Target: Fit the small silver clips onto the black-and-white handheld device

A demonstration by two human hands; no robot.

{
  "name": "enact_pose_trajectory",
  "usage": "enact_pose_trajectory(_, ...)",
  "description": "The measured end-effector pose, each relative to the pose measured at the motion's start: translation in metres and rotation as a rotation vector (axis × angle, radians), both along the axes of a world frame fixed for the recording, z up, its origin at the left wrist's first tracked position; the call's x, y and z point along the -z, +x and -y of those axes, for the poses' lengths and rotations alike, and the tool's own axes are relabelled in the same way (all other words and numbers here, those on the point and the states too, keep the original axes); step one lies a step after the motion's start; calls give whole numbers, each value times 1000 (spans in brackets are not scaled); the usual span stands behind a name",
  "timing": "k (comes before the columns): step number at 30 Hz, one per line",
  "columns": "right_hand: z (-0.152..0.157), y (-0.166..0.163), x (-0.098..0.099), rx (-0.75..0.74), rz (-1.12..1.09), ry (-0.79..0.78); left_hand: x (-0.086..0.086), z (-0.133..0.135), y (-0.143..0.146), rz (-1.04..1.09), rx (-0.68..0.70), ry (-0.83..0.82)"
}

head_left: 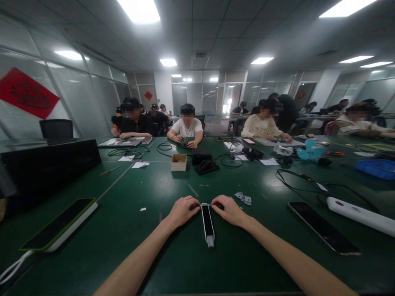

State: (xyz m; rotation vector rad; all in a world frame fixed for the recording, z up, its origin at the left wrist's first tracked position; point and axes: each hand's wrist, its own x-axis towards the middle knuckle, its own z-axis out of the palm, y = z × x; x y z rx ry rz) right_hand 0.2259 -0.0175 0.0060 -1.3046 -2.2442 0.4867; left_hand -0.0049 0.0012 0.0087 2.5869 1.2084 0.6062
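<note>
A slim white device with a black face [207,224] lies lengthwise on the green table [173,255], right in front of me. My left hand [182,210] rests on the table at the device's far left corner, fingers curled and pinched against it. My right hand [230,209] mirrors it at the far right corner, fingers also curled onto the device's end. What the fingertips hold, if anything besides the device, is hidden. A small crumpled silvery scrap [243,198] lies just right of my right hand.
A phone on a white power bank [58,225] lies at left, a dark phone [324,228] and a white power strip [361,213] at right. Behind are a small cardboard box [178,162], a black box with cables [202,158] and a blue tray [376,167]. Several people work at the far side.
</note>
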Motion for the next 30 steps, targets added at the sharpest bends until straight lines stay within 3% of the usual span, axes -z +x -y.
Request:
enact_pose_trajectory(4, -4, 10, -10, 20, 40, 116, 1, -1, 0, -4, 9, 15)
enact_pose_trajectory(9, -15, 46, -24, 168, 141, 217, 1, -1, -2, 0, 6, -12)
enact_pose_trajectory(16, -26, 87, -25, 149, 301, 44, 0, 0, -1, 6, 10, -24)
enact_pose_trajectory(24, -30, 77, -10, 192, 333, -44, 2, -2, -2, 22, 25, -10)
enact_pose_trajectory(30, -27, 59, -17, 314, 464, -89, 5, -4, -2, 14, 20, -5)
